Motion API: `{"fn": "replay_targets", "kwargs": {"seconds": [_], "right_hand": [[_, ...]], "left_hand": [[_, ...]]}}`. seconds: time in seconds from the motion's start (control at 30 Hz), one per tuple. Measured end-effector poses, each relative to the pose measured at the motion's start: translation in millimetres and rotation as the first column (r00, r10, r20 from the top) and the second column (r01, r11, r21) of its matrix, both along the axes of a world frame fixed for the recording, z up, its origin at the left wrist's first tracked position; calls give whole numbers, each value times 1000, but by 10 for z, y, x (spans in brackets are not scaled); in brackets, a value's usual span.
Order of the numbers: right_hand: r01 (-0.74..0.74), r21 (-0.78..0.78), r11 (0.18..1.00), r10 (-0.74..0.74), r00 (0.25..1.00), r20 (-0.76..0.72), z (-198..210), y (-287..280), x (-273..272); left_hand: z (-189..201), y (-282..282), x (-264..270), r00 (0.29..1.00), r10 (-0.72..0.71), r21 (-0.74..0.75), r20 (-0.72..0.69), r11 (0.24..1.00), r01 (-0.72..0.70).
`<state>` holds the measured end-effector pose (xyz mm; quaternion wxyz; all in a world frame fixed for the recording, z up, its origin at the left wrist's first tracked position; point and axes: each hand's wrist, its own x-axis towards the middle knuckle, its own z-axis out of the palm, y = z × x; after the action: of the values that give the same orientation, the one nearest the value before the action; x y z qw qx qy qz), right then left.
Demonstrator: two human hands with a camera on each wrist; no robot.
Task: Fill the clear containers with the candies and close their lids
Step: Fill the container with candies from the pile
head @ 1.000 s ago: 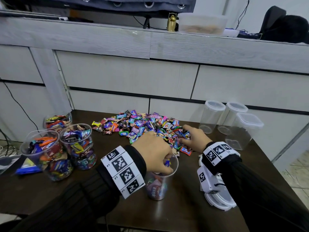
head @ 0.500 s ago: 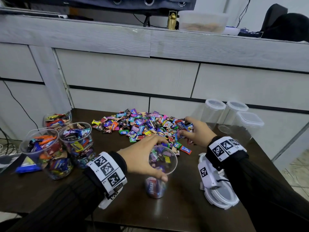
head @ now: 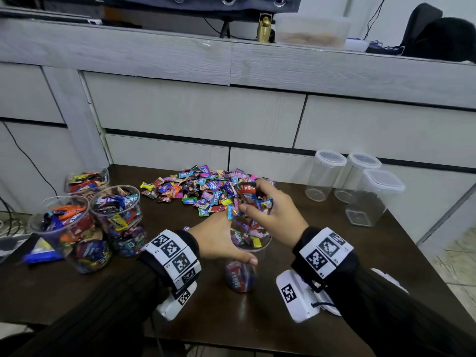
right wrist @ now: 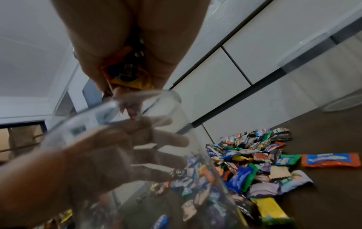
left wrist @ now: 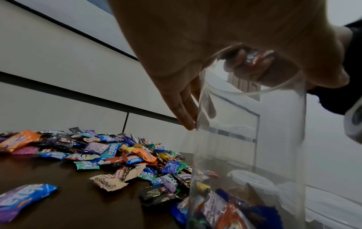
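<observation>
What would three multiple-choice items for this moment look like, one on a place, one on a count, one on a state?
1. Where does the right hand hold its handful of candies?
A. Over the open mouth of the container at the centre
B. Over the lidded containers on the far right
C. Down on the lid at the table's front edge

2. How many empty containers with lids on stand at the far right?
A. One
B. Three
C. Five

3. What is the left hand doing?
A. Lying flat on the table
B. Picking from the candy pile
C. Gripping the centre container near its rim

Answers:
1 A: the head view shows the fist of wrappers right above the open rim.
2 B: two round and one square stand together, all lidded.
3 C: its fingers wrap the clear wall in the left wrist view.
</observation>
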<state>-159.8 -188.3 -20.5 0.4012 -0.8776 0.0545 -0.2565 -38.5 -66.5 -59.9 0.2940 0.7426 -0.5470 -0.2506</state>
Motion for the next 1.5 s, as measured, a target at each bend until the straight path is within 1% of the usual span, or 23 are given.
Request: {"fn": "replay_targets", "kwargs": {"seconds": [0.13, 0.27, 0.33, 0.4, 0.5, 0.6, 0.77, 0.87, 0.93, 1.0, 1.17, 1.37, 1.43, 1.5], "right_hand": [[-48, -38, 998, 47, 998, -36, -58, -10, -65], [-109, -161, 981, 92, 990, -110, -59, -25, -73], [-125, -206, 971, 105, 989, -106, -59, -23, -69], [-119, -262, 958, 97, 991, -95, -73, -18, -67], [-108, -369, 923, 85, 993, -80, -104, -2, -61], [-127, -461, 878, 75, 989, -129, -137, 3, -58], [-154, -430, 890, 90, 982, -166, -119, -7, -97], [-225, -450, 864, 123, 962, -245, -67, -44, -72], [-298, -436, 849, 166, 934, -316, -17, -61, -42], [-339, -441, 831, 164, 907, -389, 24, -60, -18], [-327, -432, 841, 138, 900, -414, 54, -44, 9], [-296, -342, 892, 153, 909, -387, 42, -24, 9], [-235, -233, 943, 160, 940, -302, 25, -34, -12], [-127, -91, 988, 112, 981, -157, 11, -57, -32]], "left_hand": [[-28, 19, 34, 998, 52, -53, -27, 997, -53], [-28, -22, 11, 1000, 23, 14, -1, 1000, -23], [-35, -23, 26, 999, 34, 8, -32, 999, -34], [-45, -25, 34, 999, 33, 10, -34, 999, -32], [-66, -32, 14, 998, 33, -30, -45, 999, -35], [-87, -34, -9, 996, 63, -78, -68, 995, -69], [-112, -50, 13, 994, 75, -88, -80, 993, -82], [-106, -58, 10, 994, 60, -96, -94, 993, -69], [-107, -58, 9, 994, 35, -102, -105, 994, -46], [-108, -63, 9, 995, 22, -99, -95, 995, -31], [-54, -56, -4, 999, -1, -77, -50, 997, -3], [-18, 12, -8, 999, -10, -64, -44, 998, 8], [-15, 33, -7, 998, -28, -65, -65, 998, 24], [-18, 47, -7, 995, -55, -53, -86, 997, 50]]}}
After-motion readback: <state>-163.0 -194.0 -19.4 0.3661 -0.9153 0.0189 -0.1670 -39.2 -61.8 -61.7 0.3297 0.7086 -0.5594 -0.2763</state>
